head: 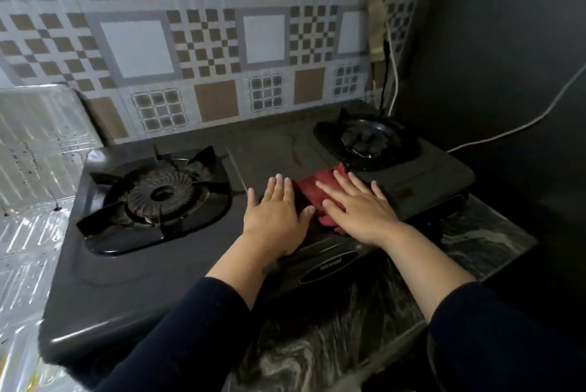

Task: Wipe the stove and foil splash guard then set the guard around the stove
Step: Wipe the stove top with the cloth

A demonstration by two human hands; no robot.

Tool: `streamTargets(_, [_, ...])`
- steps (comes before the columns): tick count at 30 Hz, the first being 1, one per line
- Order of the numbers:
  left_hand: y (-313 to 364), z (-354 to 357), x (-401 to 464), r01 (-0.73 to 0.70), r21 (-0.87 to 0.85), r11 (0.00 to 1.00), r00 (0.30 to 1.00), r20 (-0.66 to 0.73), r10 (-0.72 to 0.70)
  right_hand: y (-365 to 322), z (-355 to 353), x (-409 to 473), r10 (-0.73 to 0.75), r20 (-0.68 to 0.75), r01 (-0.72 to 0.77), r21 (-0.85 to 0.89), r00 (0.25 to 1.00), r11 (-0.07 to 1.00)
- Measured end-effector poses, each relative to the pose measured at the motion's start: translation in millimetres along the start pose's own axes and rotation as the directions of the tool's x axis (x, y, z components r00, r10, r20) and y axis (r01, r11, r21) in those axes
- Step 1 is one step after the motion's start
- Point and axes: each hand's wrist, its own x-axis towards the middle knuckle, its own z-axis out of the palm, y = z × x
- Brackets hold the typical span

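A black two-burner gas stove (165, 264) sits on a marbled counter. A red cloth (309, 187) lies on the stove's middle panel, between the left burner (158, 195) and the right burner (364, 138). My right hand (358, 206) lies flat on the cloth, fingers spread. My left hand (276, 210) rests flat on the stove just left of the cloth, its fingertips and thumb touching the cloth's edge. The foil splash guard (35, 150), spotted with dark splashes, stands and lies at the left of the stove.
A patterned tile wall (206, 42) rises behind the stove. A dark wall closes the right side, with a white cable (507, 131) running down it. The marbled counter (333, 344) extends in front of the stove and to its right.
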Motion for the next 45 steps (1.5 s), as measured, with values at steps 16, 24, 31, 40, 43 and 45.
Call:
streamTargets(16, [17.7,8.0,8.9,0.057,0.042,0.998,0.994,0.087,-0.060,140.5,-42.8,30.5,0.454,-0.005,-0.454,-0.034,0.891,0.890])
streamTargets(24, [17.6,11.6,6.6,0.091,0.028,0.995,0.994,0.056,-0.092,162.5,-49.0,50.7,0.504,-0.034,-0.505,-0.032,0.863,0.863])
streamTargets(31, [16.6,6.1,4.7,0.078,-0.016,0.997,0.994,0.074,-0.077,100.5,-21.0,0.9,0.341,-0.139,-0.346,-0.009,0.930,0.938])
streamTargets(40, [3.1,-8.7,14.6,0.061,-0.278,0.959,0.996,0.085,-0.038,-22.9,18.1,-30.8,0.067,-0.156,-0.078,-0.071,0.985,0.994])
streamTargets(43, [-5.8,-13.2,16.5,0.034,-0.219,0.975,0.999,0.033,-0.028,-34.2,8.4,-22.5,0.022,-0.093,-0.033,-0.113,0.995,0.993])
streamTargets(45, [-15.0,-16.9,17.3,0.006,-0.117,0.993,1.000,0.020,-0.003,-26.8,-2.5,-20.4,-0.034,-0.032,0.029,-0.121,0.999,0.992])
